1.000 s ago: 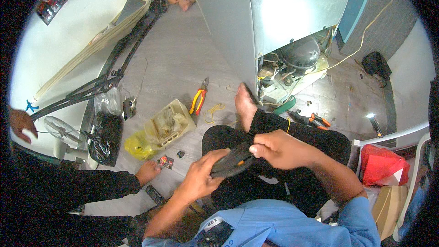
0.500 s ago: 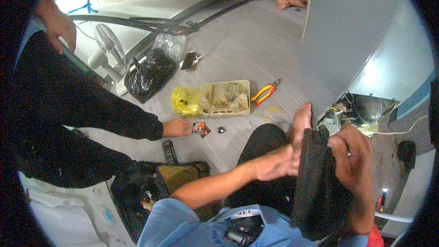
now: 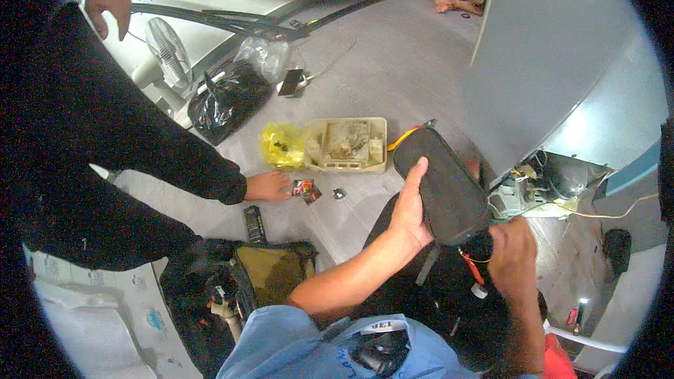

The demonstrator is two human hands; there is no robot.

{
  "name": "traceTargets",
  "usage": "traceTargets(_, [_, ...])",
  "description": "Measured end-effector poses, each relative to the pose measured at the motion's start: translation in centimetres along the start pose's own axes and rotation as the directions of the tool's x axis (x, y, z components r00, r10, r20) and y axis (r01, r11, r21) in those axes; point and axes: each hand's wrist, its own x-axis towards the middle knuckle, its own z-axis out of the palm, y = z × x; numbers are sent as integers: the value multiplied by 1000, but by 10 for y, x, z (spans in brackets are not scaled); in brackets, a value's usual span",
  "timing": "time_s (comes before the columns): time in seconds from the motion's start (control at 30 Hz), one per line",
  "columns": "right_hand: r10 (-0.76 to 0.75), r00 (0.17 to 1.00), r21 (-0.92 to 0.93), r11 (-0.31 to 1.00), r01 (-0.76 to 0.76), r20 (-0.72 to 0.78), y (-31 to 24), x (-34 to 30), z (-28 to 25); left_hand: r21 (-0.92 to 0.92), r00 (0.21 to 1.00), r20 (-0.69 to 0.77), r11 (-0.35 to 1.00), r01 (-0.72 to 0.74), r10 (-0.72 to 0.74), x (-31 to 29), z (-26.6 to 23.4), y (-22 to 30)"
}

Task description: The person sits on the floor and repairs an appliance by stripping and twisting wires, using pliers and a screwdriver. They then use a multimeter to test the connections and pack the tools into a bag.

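My left hand (image 3: 411, 214) grips a black zip-up fabric case (image 3: 444, 186) along its left side, with the thumb laid over its broad face. The case is tilted up above my lap. By its near end my right hand (image 3: 514, 256) is curled against something dark that I cannot make out. A red strip with a white end (image 3: 478, 289) hangs just left of those fingers. Partly behind the case lie pliers with red and yellow handles (image 3: 401, 140).
Ahead stands a cream plastic tray (image 3: 382, 161) beside a yellow bag (image 3: 283, 146). Another person's foot (image 3: 267, 187) is at left, near an open tool bag (image 3: 277, 270). A black bag (image 3: 228, 102), a fan (image 3: 168, 52) and a phone (image 3: 291, 83) lie beyond. An opened appliance (image 3: 526, 189) stands right.
The case has swung up and away from me, its broad face now showing. My left hand has gone from flat beside it to gripping it; my right hand has moved down to its near end.
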Motion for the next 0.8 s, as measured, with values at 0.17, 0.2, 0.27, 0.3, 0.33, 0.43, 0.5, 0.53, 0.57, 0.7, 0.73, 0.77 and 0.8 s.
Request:
traceTargets(0.17, [237,964,102,969,-225,-118,-34,0,54,-24,960,-174,973,-229,221,14,-20,2])
traceTargets(0.2, [269,953,94,962,-258,-141,-38,4,59,-28,931,-257,961,-276,260,22,-28,3])
traceTargets(0.27, [238,969,165,960,-226,-58,-30,8,62,-18,900,-320,948,-317,295,17,-31,8])
traceTargets(0.3, [210,977,198,960,-197,-47,-16,9,63,-5,911,-293,952,-305,290,10,-27,10])
traceTargets(0.33, [188,981,222,959,-175,-41,-8,13,62,7,926,-262,959,-282,274,7,-24,9])
traceTargets(0.43, [192,976,439,872,-219,106,-1,20,56,241,936,-191,939,-246,295,-3,-39,0])
traceTargets(0.5, [178,978,399,893,-207,108,1,23,50,355,940,-210,917,-183,269,-5,-50,1])
traceTargets(0.53, [125,992,304,945,-116,-11,3,25,49,378,942,-222,913,-155,251,-3,-58,8])
traceTargets(0.57, [176,984,323,932,-167,-1,6,25,50,394,939,-205,902,-179,275,0,-53,7])
traceTargets(0.7, [471,842,657,551,-514,263,0,15,57,410,917,-168,871,-270,363,18,-30,-1])
traceTargets(0.73, [485,843,736,480,-477,230,-2,4,76,407,914,-167,870,-278,370,25,-25,-5])
traceTargets(0.77, [514,821,798,372,-474,248,-21,3,78,413,908,-159,862,-295,387,26,-23,-6])
traceTargets(0.8, [547,795,846,267,-462,261,-37,4,78,415,908,-145,858,-304,393,28,-20,-8])
